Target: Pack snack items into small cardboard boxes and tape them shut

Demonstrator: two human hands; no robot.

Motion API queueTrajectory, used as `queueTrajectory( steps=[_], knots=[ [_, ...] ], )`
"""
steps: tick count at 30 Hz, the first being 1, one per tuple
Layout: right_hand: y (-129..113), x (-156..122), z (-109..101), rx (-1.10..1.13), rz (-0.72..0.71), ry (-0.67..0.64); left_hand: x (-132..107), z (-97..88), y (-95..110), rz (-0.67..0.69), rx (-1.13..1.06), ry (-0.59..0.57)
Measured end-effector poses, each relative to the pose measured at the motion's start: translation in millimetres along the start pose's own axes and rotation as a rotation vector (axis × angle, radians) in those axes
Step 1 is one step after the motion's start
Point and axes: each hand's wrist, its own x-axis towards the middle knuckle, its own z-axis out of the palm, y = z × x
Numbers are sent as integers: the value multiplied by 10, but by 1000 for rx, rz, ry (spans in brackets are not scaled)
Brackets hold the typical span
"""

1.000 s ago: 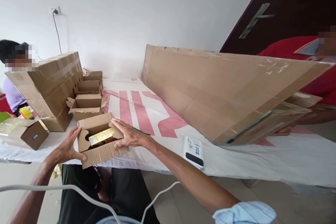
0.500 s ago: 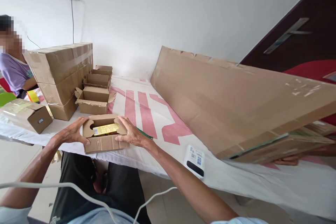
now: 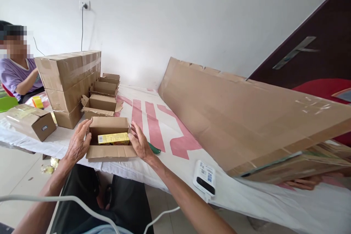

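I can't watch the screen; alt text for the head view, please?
A person's left hand and right hand are at opposite ends of an open cardboard box with a yellow carton inside, on a cloth-covered table. Beyond are more open boxes beside a stack of taped boxes; to the right are a white device and a large cardboard panel.

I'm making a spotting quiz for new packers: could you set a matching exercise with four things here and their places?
Things:
1. Yellow pack
2. Black plug
3. Left hand
4. White device

Places:
A. At the left end of the open carton
B. Lying on the tablecloth
C. Inside the open carton
D. In the wall socket

Right pairs: 1-C, 2-D, 3-A, 4-B
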Motion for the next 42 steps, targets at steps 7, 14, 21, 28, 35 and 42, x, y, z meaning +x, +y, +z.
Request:
queueTrajectory(
  steps=[7, 14, 21, 28, 35, 42],
  knots=[
    [214, -22, -211, -279, -69, 185, -152, -169, -37, -55, 298, -70],
    [303, -65, -233, -314, -43, 8, -177, -91, -128, -80, 206, -265],
    [-280, 198, -398, -587, -224, -187, -256, -31, -205, -45, 168, -230],
    [-610, 504, -234, -845, -246, -614, -162, -63, -76, -30, 202, -287],
    [-527, 567, -128, -926, -203, -646, -215, 70, -152, 29, 238, -220],
    [-661, 539, -291, -682, -127, -642, -218, 121, -132, 41, 268, -162]
  ],
)
